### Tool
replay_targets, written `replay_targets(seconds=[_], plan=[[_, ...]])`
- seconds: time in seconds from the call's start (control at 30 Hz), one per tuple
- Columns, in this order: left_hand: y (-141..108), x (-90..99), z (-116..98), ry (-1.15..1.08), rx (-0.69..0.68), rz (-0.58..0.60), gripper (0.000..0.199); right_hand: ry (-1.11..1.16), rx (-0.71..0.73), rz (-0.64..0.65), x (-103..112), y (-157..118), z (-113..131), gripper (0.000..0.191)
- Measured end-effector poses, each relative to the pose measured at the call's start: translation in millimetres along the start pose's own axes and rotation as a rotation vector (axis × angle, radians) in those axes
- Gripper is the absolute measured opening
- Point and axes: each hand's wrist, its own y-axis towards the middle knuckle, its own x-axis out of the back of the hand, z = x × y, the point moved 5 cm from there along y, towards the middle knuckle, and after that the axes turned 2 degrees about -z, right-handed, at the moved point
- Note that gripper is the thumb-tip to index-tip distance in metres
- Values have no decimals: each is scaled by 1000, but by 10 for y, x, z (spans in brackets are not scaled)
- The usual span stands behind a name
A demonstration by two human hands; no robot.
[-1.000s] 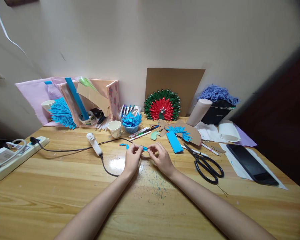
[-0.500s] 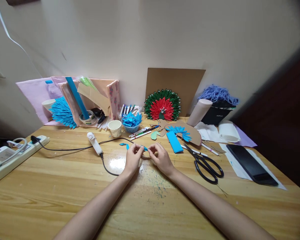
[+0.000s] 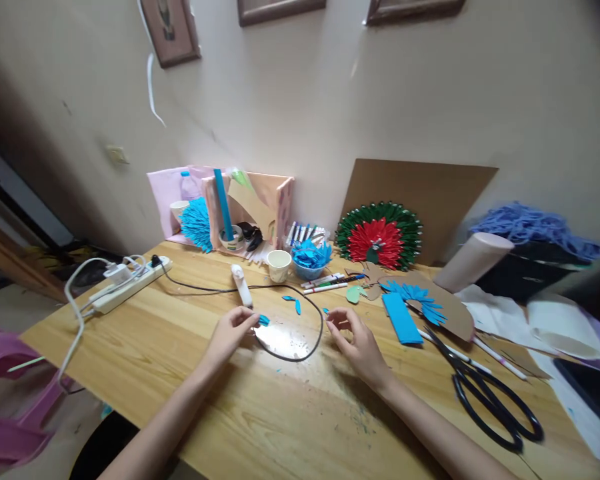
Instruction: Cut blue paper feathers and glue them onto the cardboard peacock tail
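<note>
My left hand (image 3: 233, 330) pinches a small blue paper petal (image 3: 263, 321) between thumb and fingertips, just in front of the white glue gun (image 3: 241, 285). My right hand (image 3: 353, 340) is apart from it to the right, its fingers loosely curved with a gap between thumb and index finger. A tiny blue paper bit (image 3: 325, 311) shows right at the right index fingertip; whether it is touched I cannot tell. Two loose blue petals (image 3: 297, 307) lie on the table between the hands. The glue gun's black cord (image 3: 300, 359) loops around there.
Behind the hands stand a paper cup (image 3: 279, 265) and a bowl of blue petals (image 3: 310, 261). To the right are folded blue paper (image 3: 403, 319), a cardboard arc with blue petals (image 3: 460, 310) and black-handled scissors (image 3: 495, 400). A power strip (image 3: 130, 287) lies left.
My hands have parted from their meeting point; the left has moved left toward the glue gun with a blue petal. The view has swung left, showing the table's left edge.
</note>
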Motion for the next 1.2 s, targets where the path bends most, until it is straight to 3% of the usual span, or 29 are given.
replay_targets(seconds=[0.1, 0.2, 0.27, 0.4, 0.5, 0.6, 0.67, 0.93, 1.2], plan=[[71, 661, 6, -22, -16, -208, 26, 41, -16, 105, -350, 191, 134, 20], [303, 1077, 11, -82, -50, -367, 30, -4, 13, 113, -812, 465, 249, 34], [493, 1203, 36, -113, -53, -430, 30, -52, 52, 96, -1134, 636, 319, 43], [738, 1235, 98, -134, -70, -463, 32, -182, -5, 113, -1661, 848, 363, 58], [756, 1203, 138, -130, -84, -449, 32, -202, -32, 139, -1888, 936, 370, 48], [721, 1162, 175, -111, -92, -418, 33, -169, -52, 155, -1967, 1016, 340, 25], [709, 1130, 207, -102, -86, -400, 34, -135, -49, 164, -1940, 1039, 315, 20], [745, 1091, 313, -68, -65, -408, 30, 131, -41, 224, -1577, 674, 331, 29], [718, 1072, 282, -53, -78, -391, 29, 147, -22, 316, -1566, 524, 352, 24]])
